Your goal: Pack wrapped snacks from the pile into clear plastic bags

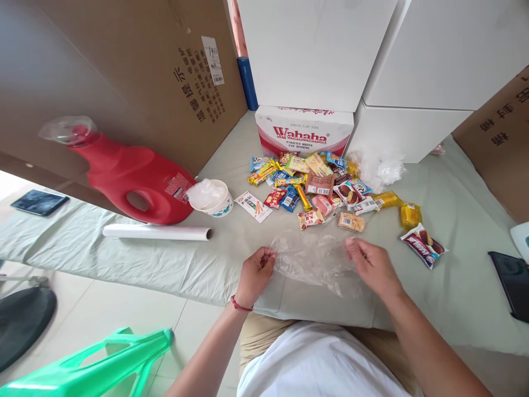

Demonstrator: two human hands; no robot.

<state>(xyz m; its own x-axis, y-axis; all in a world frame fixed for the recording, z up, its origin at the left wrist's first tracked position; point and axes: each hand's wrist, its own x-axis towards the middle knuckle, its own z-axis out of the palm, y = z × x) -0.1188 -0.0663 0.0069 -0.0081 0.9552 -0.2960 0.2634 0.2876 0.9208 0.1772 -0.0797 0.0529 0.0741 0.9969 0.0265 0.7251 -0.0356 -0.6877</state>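
Note:
A clear plastic bag (312, 262) is stretched sideways between my two hands, low over the cloth-covered surface. My left hand (257, 270) pinches its left end, fingers closed. At the opposite end, my right hand (372, 266) grips the bag between thumb and fingers. Just beyond the bag lies a loose pile of wrapped snacks (320, 184) in many colours. A small tan snack pack (351, 221) and a cream-and-red packet (311, 219) are nearest to the bag. To the right, a dark red and white snack packet (424, 246) lies apart from the pile.
A red jug (132, 171), a paper cup (219, 204) with crumpled plastic, and a white roll (159, 232) stand or lie left. Behind the snacks is a Wahaba box (303, 132); crumpled clear plastic (382, 168) sits beside it. A black phone (512, 281) lies right, a green stool (95, 364) below left.

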